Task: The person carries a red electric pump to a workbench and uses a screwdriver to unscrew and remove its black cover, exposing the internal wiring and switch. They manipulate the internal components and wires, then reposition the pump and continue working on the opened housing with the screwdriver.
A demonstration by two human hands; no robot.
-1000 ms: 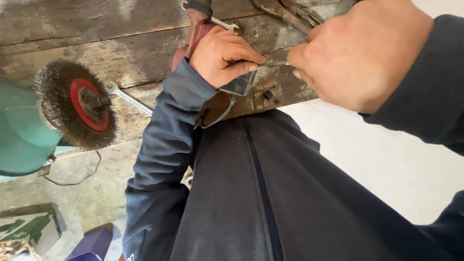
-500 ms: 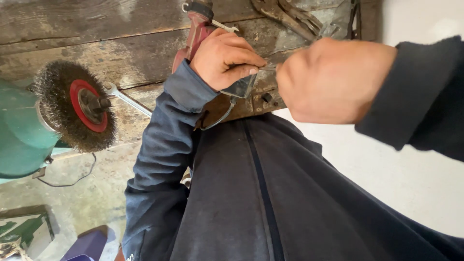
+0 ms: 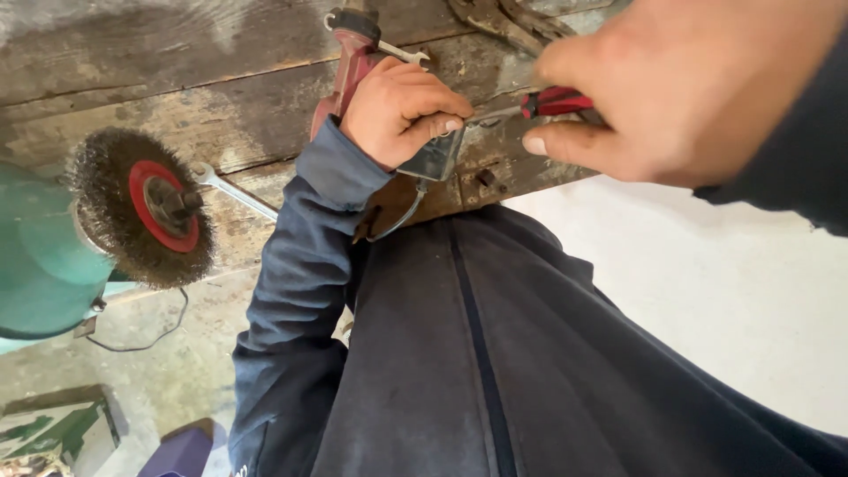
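A small metal part [image 3: 433, 159] is clamped in the curled left hand [image 3: 397, 110] at upper centre.
One red-handled screwdriver [image 3: 539, 106] is gripped by the closed right hand [image 3: 680, 88]; one wire wheel [image 3: 146, 208] is seen left.

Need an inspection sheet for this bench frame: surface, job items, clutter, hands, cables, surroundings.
Surface: worn, stained wooden plank bench, scuffed and grey.
Job's things: small grey metal box at the bench edge; red-and-black-handled screwdriver, its shaft pointing at the box.
Clutter: silver open-end spanner; red-bodied tool behind the left hand; rusty metal pieces at the top.
Hands: left hand grips the box; right hand holds the screwdriver, fingers closed on the handle.
Cables: thin grey wire looping below the box; dark cord on the floor.
Surroundings: round wire brush wheel with red hub on a green machine; concrete floor.
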